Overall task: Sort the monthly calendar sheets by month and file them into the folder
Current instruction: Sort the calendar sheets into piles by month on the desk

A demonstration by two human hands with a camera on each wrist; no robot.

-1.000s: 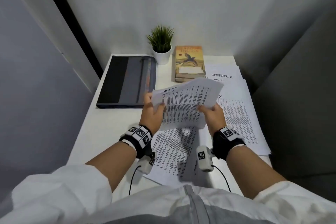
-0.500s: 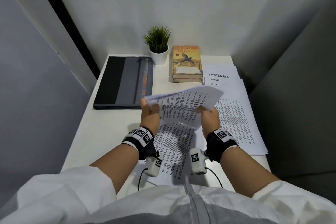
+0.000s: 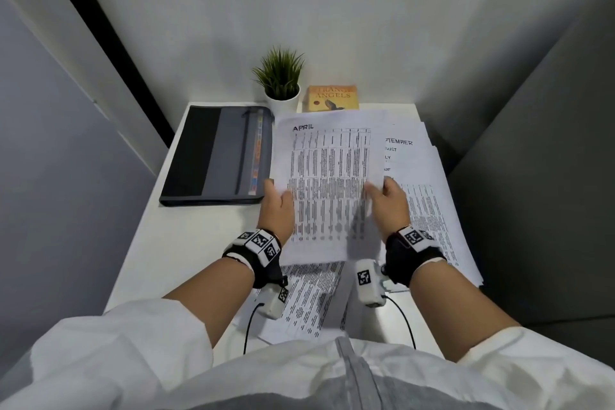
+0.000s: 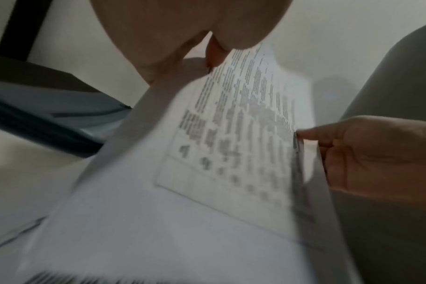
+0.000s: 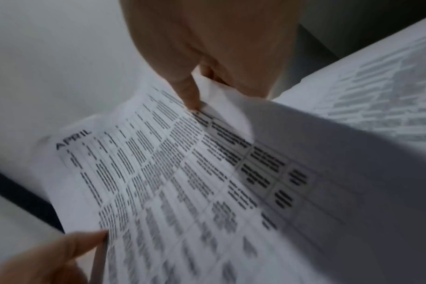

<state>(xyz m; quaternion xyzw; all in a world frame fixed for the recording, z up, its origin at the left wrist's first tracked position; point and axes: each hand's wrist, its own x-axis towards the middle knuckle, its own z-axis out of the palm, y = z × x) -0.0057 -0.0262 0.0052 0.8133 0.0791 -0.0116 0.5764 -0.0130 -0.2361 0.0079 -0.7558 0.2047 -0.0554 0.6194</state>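
Both hands hold up a white calendar sheet headed APRIL (image 3: 329, 176), with another sheet's edge showing behind it. My left hand (image 3: 278, 200) pinches its left edge, thumb on the printed face; my right hand (image 3: 382, 193) pinches the right edge. In the right wrist view the thumb of my right hand (image 5: 190, 96) presses the APRIL sheet (image 5: 170, 182) and my left hand (image 5: 61, 253) grips the near edge. The left wrist view shows my left hand (image 4: 182, 50), the sheet (image 4: 231, 134) and my right hand (image 4: 367, 153). A dark grey zipped folder (image 3: 213, 156) lies shut at the table's left.
A fanned pile of sheets (image 3: 429, 210), SEPTEMBER at its top, lies along the table's right side. More printed sheets (image 3: 312, 296) lie under my wrists. A potted plant (image 3: 281, 83) and a book (image 3: 332, 98) stand against the back wall. Grey walls close both sides.
The held sheets were tilted nearly edge-on; now they are turned up flat with the APRIL heading readable, and they have moved away from me, covering most of the book.
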